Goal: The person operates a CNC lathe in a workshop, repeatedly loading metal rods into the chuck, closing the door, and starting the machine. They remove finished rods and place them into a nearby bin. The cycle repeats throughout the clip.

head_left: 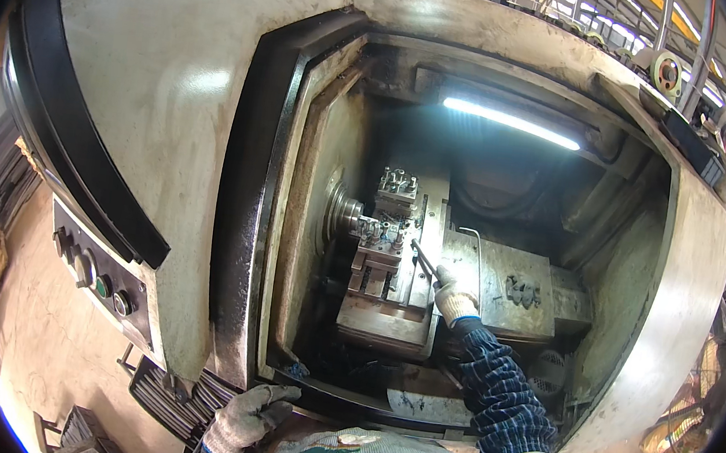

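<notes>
Inside a lathe, my right hand (458,298), in a pale work glove, is closed round a dark metal bar (426,261). The bar slants up and left toward the tool post (381,239), which carries several clamping bolts; whether it touches the post I cannot tell. Left of the post sits the round chuck (345,212). A second tool holder (397,186) with upright bolts stands farther back on the slide. My left hand (247,420), also gloved, is at the machine's front edge with its fingers partly stretched to the right; nothing shows in it.
Beside my left hand is a rack of long metal rods (174,403). A bent metal rod (477,249) and small dark parts (522,291) lie on the flat cover right of the slide. A control panel (98,273) is on the left, and a lamp (512,124) glows inside.
</notes>
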`<state>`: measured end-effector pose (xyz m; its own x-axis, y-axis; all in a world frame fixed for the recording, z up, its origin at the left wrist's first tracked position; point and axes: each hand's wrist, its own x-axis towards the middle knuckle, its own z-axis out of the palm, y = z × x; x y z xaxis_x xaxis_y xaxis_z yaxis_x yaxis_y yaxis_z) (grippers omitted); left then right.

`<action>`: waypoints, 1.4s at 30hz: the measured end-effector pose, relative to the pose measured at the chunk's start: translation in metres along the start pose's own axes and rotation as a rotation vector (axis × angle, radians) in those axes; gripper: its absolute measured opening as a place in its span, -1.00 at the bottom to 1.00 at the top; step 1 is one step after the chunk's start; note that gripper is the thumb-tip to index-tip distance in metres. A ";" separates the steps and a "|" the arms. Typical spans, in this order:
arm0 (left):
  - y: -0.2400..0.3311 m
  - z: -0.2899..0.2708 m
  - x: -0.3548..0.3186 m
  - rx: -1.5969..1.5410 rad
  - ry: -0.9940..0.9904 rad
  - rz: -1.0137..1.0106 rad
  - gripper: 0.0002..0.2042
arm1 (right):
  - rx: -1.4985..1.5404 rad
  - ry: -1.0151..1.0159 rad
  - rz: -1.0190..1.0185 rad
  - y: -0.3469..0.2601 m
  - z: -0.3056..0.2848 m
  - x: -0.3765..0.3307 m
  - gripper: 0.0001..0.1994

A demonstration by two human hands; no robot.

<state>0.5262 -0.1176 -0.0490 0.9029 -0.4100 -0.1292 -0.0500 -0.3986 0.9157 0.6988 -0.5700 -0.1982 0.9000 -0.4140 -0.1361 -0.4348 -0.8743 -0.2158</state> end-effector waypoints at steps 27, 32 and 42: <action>0.115 0.143 0.264 0.398 0.047 0.605 -0.69 | 0.643 -0.033 -0.073 0.054 -0.017 -0.240 -0.58; 0.104 0.110 0.387 0.874 0.259 0.298 -0.69 | 0.792 -0.055 0.069 0.080 -0.007 -0.262 -0.58; -0.029 0.069 0.494 1.547 0.231 0.013 -0.52 | 0.972 0.021 0.355 0.108 0.012 -0.306 -0.58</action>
<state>0.9447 -0.3649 -0.1660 0.9353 -0.3475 0.0671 -0.3004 -0.8796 -0.3689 0.3757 -0.5348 -0.1911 0.7113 -0.6208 -0.3296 -0.5034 -0.1228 -0.8553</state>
